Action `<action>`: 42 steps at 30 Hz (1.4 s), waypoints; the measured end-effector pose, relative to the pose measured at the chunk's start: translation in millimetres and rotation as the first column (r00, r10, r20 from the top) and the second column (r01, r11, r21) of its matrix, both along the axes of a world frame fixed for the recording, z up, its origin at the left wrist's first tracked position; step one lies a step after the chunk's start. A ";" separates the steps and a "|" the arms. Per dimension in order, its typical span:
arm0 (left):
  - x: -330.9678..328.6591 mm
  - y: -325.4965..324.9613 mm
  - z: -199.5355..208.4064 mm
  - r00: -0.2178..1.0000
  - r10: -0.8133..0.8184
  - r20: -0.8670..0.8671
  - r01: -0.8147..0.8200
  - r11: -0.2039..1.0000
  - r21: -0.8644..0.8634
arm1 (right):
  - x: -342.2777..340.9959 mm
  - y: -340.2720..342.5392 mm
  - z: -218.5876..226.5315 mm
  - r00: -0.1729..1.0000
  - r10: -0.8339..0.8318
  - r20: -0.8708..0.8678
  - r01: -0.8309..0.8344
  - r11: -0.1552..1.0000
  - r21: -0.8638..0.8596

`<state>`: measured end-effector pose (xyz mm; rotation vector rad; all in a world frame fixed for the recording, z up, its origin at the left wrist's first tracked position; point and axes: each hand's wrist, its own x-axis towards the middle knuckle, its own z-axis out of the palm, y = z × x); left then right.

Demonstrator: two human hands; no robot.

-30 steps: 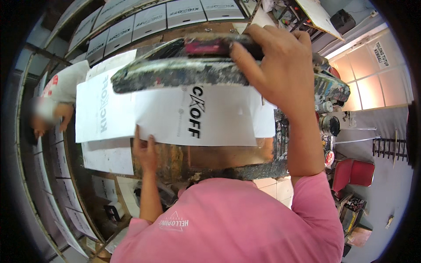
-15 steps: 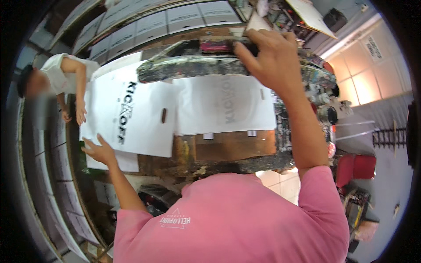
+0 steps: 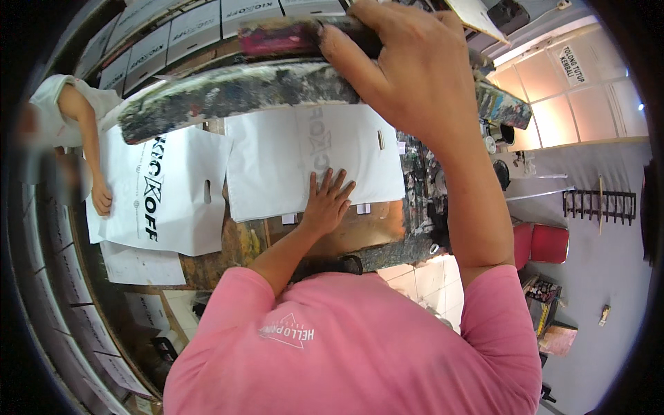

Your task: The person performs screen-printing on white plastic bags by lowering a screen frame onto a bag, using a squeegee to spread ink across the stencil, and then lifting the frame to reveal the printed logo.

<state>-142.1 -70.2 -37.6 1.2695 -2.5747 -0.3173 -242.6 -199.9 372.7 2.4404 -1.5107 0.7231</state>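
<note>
My right hand (image 3: 415,76) is closed over a screen printing frame (image 3: 228,93), its thick edge crusted with dark paint, tilted up above the table. Under my fingers runs a dark bar with pink stains (image 3: 280,40); I cannot tell whether it is part of the frame. Fingers spread, my left hand (image 3: 328,204) rests flat on a white bag (image 3: 270,173) with a slot handle and faint grey lettering. Left of it lies another white bag (image 3: 183,200) with bold black lettering. A co-worker's hand (image 3: 102,199) touches that bag's far left side.
Racks holding several printed white bags (image 3: 194,34) stand behind the table and along the left (image 3: 97,332). A white sheet (image 3: 145,266) sticks out beneath the printed bag. Paint-stained clutter lines the table's right end (image 3: 422,187). A red chair (image 3: 550,242) stands to the right.
My left hand has left the printed bag and moved right onto the other white bag. The frame appears higher and nearer in view, still in my right hand. The co-worker's hand now touches the printed bag.
</note>
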 end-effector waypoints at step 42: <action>146.7 107.0 50.8 -0.368 0.928 0.059 0.251 0.038 0.967 | 1.5 -138.5 -394.6 0.984 0.162 -0.076 -0.153 0.981 0.121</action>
